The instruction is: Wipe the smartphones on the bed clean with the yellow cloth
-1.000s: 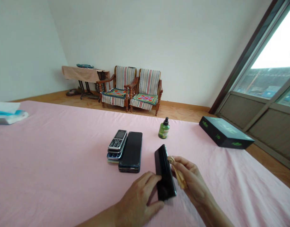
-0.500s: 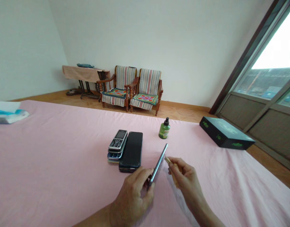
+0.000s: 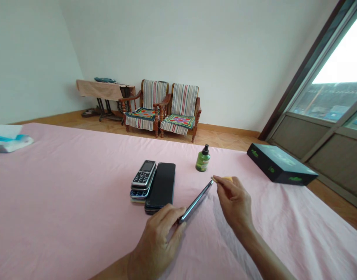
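My left hand is closed on the near end of a dark smartphone, which shows edge-on and tilts up to the right above the pink cloth. My right hand pinches a small yellow cloth at the phone's far tip. Just left of the hands lie two stacks: keypad phones and black smartphones. A small green spray bottle stands upright behind the right hand.
The pink-covered table fills the foreground. A dark box with green marks lies at the right edge, a tissue pack at the far left. Two striped wooden chairs and a side table stand by the back wall.
The phone has turned from face-up to edge-on and now tilts lower toward the right. My right hand with the cloth has moved up and away to the phone's far tip.
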`<action>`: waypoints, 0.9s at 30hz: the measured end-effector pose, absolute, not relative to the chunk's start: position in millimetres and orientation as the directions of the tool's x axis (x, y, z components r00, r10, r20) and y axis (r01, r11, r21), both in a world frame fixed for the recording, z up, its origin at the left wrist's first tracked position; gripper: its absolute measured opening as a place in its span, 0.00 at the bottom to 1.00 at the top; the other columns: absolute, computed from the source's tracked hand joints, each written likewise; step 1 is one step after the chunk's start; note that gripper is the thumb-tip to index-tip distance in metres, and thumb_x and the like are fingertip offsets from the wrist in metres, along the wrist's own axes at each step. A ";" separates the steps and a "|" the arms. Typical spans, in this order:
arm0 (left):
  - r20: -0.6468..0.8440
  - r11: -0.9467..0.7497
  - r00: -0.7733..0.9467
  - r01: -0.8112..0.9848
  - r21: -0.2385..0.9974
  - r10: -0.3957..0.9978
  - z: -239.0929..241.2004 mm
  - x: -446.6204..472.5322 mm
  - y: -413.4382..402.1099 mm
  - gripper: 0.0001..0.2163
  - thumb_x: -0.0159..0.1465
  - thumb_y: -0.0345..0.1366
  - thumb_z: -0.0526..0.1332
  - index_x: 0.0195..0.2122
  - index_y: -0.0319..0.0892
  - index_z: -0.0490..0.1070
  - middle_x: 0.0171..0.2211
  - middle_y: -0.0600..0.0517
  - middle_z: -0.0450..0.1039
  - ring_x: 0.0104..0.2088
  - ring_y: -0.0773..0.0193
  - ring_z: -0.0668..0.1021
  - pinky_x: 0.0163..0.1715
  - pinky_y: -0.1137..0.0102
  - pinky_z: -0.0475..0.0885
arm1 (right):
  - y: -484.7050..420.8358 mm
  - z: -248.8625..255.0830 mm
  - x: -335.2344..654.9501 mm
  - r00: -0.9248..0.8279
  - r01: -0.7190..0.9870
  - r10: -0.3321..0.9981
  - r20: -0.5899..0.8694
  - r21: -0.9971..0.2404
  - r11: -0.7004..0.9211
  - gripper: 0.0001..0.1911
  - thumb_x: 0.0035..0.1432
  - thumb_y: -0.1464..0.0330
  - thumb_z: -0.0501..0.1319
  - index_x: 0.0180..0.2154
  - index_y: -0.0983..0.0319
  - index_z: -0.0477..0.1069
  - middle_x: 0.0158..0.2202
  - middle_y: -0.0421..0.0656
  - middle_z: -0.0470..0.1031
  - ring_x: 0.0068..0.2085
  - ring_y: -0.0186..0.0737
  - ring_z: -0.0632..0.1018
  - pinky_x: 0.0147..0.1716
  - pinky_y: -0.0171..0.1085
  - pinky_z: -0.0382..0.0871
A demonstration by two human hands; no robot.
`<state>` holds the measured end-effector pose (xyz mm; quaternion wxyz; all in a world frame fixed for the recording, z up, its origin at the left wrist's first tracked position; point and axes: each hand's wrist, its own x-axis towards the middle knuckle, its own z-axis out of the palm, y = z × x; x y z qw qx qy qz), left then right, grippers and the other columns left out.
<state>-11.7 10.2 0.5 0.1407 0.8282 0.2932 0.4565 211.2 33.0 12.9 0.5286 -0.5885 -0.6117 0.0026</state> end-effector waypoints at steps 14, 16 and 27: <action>0.616 -0.770 0.478 0.257 0.583 0.626 0.8 -17.0 25.9 0.13 0.66 0.26 0.58 0.51 0.39 0.69 0.34 0.49 0.73 0.33 0.63 0.77 0.34 0.72 0.73 | 3.0 10.5 204.3 0.065 0.780 0.723 0.688 -0.487 0.393 0.14 0.59 0.78 0.54 0.43 0.64 0.74 0.36 0.46 0.68 0.36 0.38 0.74 0.34 0.36 0.71; 0.643 -0.769 0.424 0.299 0.565 0.637 0.7 -15.7 26.1 0.12 0.65 0.26 0.59 0.49 0.40 0.70 0.34 0.50 0.73 0.32 0.65 0.76 0.33 0.73 0.73 | 1.3 10.2 197.0 0.029 0.769 0.733 0.679 -0.483 0.418 0.15 0.59 0.79 0.52 0.44 0.64 0.73 0.37 0.46 0.67 0.38 0.39 0.74 0.36 0.37 0.71; 0.763 -0.865 0.426 0.360 0.350 0.486 7.6 -20.3 22.8 0.09 0.66 0.22 0.57 0.44 0.38 0.73 0.36 0.47 0.72 0.36 0.64 0.77 0.35 0.73 0.73 | 5.1 9.1 188.3 0.018 0.778 0.728 0.685 -0.467 0.420 0.15 0.58 0.80 0.52 0.43 0.65 0.72 0.37 0.47 0.68 0.38 0.42 0.74 0.37 0.40 0.72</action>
